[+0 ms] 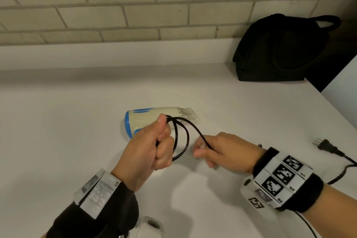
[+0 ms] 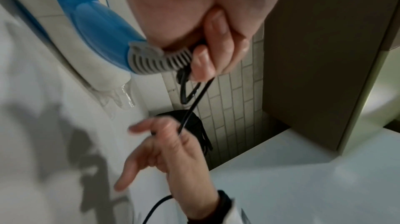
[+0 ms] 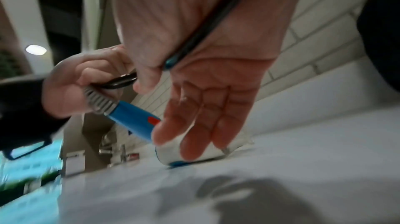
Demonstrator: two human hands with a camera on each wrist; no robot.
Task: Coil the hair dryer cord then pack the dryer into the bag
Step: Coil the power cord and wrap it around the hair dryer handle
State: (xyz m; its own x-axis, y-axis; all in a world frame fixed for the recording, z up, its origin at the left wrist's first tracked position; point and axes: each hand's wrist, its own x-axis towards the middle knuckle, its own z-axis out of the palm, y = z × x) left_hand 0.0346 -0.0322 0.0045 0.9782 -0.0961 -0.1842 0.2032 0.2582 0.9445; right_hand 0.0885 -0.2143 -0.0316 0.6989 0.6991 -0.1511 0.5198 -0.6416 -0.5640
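The hair dryer [image 1: 154,120], cream-bodied with blue trim and a clear nozzle pointing right, lies on its side on the white surface [image 1: 77,141] near the middle, just behind the two hands. Its blue handle ends in a grey ribbed strain relief [image 2: 155,61], and there the left hand [image 1: 152,145] is closed in a fist, gripping the end of the handle together with a couple of loops of the black cord [image 1: 181,141] that hang out to the right of the fist. From the top of that fist one strand of cord runs down and right to the right hand [image 1: 222,150], where it passes between thumb and palm; the thumb pinches it while the other fingers [image 3: 194,125] are stretched out loosely, not curled. Behind the right wrist the cord trails along the surface to the right, ending in the plug [image 1: 324,144], which lies flat near the right edge, well apart from the dryer.

The black bag [image 1: 280,48] stands at the back right corner of the surface, leaning against the brick-pattern wall [image 1: 116,6], its handle loop up at the right. Nothing lies between the dryer and the bag. A raised white ledge [image 1: 96,54] runs along the foot of the wall. Both wrists carry black bands with white camera mounts, the right one showing square black-and-white markers [image 1: 284,176].
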